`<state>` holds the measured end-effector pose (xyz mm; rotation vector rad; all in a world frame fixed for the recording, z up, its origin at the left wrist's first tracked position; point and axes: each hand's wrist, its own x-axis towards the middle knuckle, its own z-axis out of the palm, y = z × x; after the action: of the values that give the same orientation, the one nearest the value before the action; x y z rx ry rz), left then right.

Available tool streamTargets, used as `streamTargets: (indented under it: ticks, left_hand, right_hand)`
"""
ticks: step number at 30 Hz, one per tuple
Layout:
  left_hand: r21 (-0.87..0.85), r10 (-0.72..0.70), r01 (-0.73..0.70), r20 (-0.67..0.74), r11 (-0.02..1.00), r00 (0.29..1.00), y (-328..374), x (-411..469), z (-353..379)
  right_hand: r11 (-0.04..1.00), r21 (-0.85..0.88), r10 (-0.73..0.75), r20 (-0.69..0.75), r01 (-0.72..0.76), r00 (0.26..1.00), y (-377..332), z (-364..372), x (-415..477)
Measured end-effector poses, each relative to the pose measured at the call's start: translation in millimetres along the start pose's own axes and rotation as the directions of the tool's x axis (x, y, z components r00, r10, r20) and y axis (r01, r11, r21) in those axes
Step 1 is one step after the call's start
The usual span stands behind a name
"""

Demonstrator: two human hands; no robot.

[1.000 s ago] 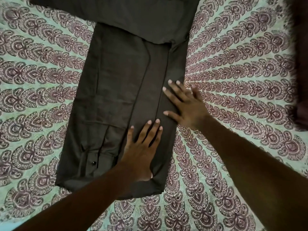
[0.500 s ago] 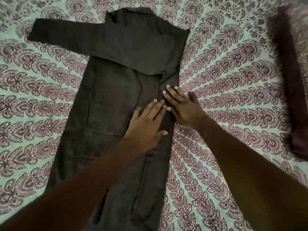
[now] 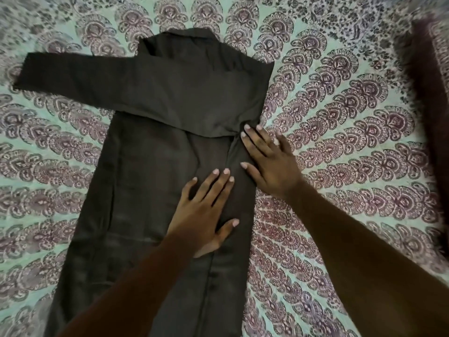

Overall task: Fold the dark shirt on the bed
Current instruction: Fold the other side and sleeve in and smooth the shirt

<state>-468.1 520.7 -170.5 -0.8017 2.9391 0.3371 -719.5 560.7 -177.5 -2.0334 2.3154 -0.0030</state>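
Note:
The dark shirt [image 3: 150, 166] lies flat and lengthwise on the bed, collar at the far end. Its right side is folded in over the body, and one sleeve [image 3: 97, 76] lies across the chest, reaching out to the left. My left hand [image 3: 206, 210] rests palm down on the folded right part of the shirt, fingers spread. My right hand [image 3: 269, 164] presses flat on the shirt's right folded edge, just below the sleeve, partly on the bedsheet. Neither hand grips the cloth.
The bed is covered by a pale green sheet [image 3: 352, 132] with a maroon fan pattern. A dark maroon cloth or cushion [image 3: 430, 98] lies along the right edge. My forearms cover the shirt's lower part.
The view has tilted up so that the collar and sleeve show. Both hands have slid along the shirt's right side toward the collar, still flat on the cloth.

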Motion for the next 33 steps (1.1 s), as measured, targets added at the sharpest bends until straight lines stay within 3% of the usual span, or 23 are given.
streamTargets:
  ticks: [2,5,8,10,12,15,18,20,25,28,31,33]
  left_hand:
    - [-0.055,0.014,-0.016,-0.032,0.998,0.999,-4,7,-5]
    - [-0.172,0.007,-0.048,-0.234,0.984,0.972,-14,50,-26]
    - [-0.133,-0.092,0.051,-0.331,0.990,0.939,-35,132,-56]
    - [-0.157,-0.118,0.080,-0.252,0.984,0.961,-53,191,-76]
    - [-0.183,-0.097,0.087,-0.045,0.979,0.994,-71,239,-96]
    - [-0.187,-0.105,0.135,0.161,0.973,0.981,-88,277,-109]
    - [-0.201,-0.187,0.202,0.089,0.959,0.978,-98,278,-113]
    - [-0.122,-0.260,0.259,0.011,0.958,0.966,-105,265,-112]
    - [-0.016,-0.361,0.364,0.089,0.931,0.928,-116,248,-108]
    - [-0.168,-0.294,0.304,0.077,0.938,0.953,-103,260,-115]
    - [-0.418,-0.274,0.314,0.154,0.852,0.949,-78,285,-117]
    - [-0.416,-0.301,0.351,0.182,0.839,0.936,-68,303,-114]
  right_hand:
    - [1.000,0.014,-0.009,0.017,0.009,1.000,3,1,1]
    - [1.000,0.004,0.000,0.032,0.000,0.999,3,0,2]
    - [1.000,-0.004,0.012,0.055,-0.012,0.998,3,-1,2]
    - [1.000,-0.015,0.012,0.062,-0.011,0.998,3,-2,2]
    - [1.000,-0.017,0.012,0.073,-0.011,0.997,3,-3,3]
    - [1.000,-0.011,0.010,0.079,-0.009,0.997,4,-4,3]
    - [1.000,0.000,0.002,0.072,-0.002,0.997,5,-6,5]
    - [1.000,0.006,-0.005,0.072,0.005,0.997,5,-6,5]
    - [0.999,0.008,-0.040,0.052,0.040,0.998,8,-4,4]
    - [0.998,0.005,-0.059,0.047,0.059,0.997,8,-3,4]
    - [0.995,0.020,-0.100,0.030,0.100,0.995,9,-1,3]
    - [0.990,0.012,-0.142,0.004,0.142,0.990,10,2,0]
